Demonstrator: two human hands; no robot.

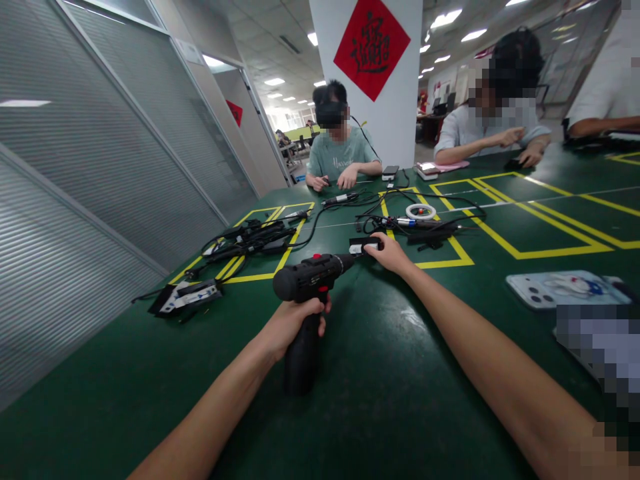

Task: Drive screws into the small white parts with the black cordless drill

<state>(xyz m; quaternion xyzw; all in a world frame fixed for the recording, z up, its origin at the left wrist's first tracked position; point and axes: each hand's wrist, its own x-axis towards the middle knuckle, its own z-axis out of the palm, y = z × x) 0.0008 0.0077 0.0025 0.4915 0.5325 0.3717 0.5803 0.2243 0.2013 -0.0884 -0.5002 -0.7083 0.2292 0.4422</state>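
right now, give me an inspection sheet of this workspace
surface: green table, yellow tape lines across it
job's things: black cordless drill standing upright; small black-and-white part at its nose
clutter: phone at right; white ring beyond; black-and-white tool at left
hands: left hand wrapped round the drill's handle; right hand pinching the small part
cables: black cables tangled among tools beyond the drill
surroundings: person in green shirt seated opposite; white pillar; blinds along the left
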